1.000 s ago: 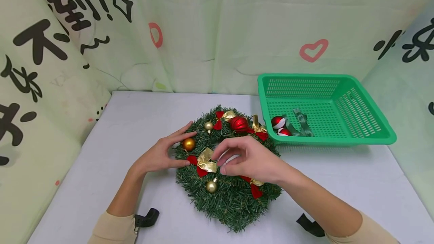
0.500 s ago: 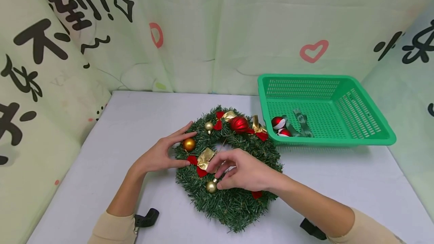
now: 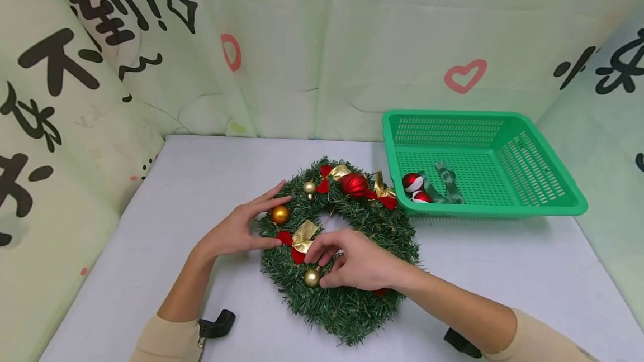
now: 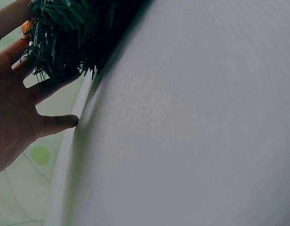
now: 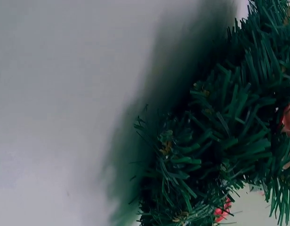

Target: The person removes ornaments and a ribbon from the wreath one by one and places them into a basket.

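Sleeves point(image 3: 168, 339) of beige are covering my arms at the near edge of the table point(image 3: 503, 267), and a black piece point(image 3: 217, 324) is showing beside the left cuff. Beyond them the green wreath point(image 3: 342, 317) is lying about midway between the table's left and right edges, between and under my hands. Its narrow tip is pointing at me, its long axis is running from near edge toward far edge, and its hole is sitting toward the far side. My right hand point(image 3: 357, 261) is hovering low over the wreath, fingers bent; its thumb tip is showing just beside a small gold bauble point(image 3: 312, 277), and I cannot tell whether I am gripping anything. My left hand point(image 3: 244, 230) is resting against the wreath's left side with fingers spread, thumb by a red-and-gold bow point(image 3: 302, 239), an orange-gold bauble point(image 3: 280, 215) between thumb and forefinger. Farther along the ring a large red bauble point(image 3: 354, 184) is sitting. Toward the table's far right corner a green basket point(image 3: 503, 209) is holding red-and-white balls point(image 3: 412, 181) and dark green ribbon point(image 3: 450, 182). Behind the far edge a pale curtain point(image 3: 312, 43) is hanging.
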The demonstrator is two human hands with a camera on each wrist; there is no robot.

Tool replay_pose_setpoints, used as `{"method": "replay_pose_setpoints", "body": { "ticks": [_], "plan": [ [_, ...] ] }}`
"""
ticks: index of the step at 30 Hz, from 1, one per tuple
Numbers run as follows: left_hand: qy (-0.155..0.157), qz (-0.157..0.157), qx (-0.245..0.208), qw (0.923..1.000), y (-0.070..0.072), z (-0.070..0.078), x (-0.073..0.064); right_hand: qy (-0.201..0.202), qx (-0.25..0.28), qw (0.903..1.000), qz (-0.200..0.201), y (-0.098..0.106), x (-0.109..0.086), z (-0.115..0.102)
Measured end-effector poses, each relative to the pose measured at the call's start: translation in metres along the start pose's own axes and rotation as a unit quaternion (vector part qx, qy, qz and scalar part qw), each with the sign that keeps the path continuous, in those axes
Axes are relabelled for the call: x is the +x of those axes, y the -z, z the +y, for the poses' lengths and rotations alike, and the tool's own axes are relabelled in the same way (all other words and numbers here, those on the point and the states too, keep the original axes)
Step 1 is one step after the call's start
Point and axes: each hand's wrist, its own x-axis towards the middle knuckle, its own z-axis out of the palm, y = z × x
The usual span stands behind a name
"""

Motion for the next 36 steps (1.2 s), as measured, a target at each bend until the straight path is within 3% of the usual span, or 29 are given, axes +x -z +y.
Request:
{"method": "replay_pose_setpoints", "body": {
  "ticks": [12, 36],
  "plan": [
    [0.002, 0.000, 0.001, 1.0000, 0.001, 0.001, 0.000, -0.001, -0.073, 0.9970, 0.024, -0.011, 0.002, 0.001],
    [0.003, -0.002, 0.004, 1.0000, 0.001, 0.001, 0.000, 0.019, -0.097, 0.9943, 0.038, -0.016, 0.004, 0.003]
  ]
}}
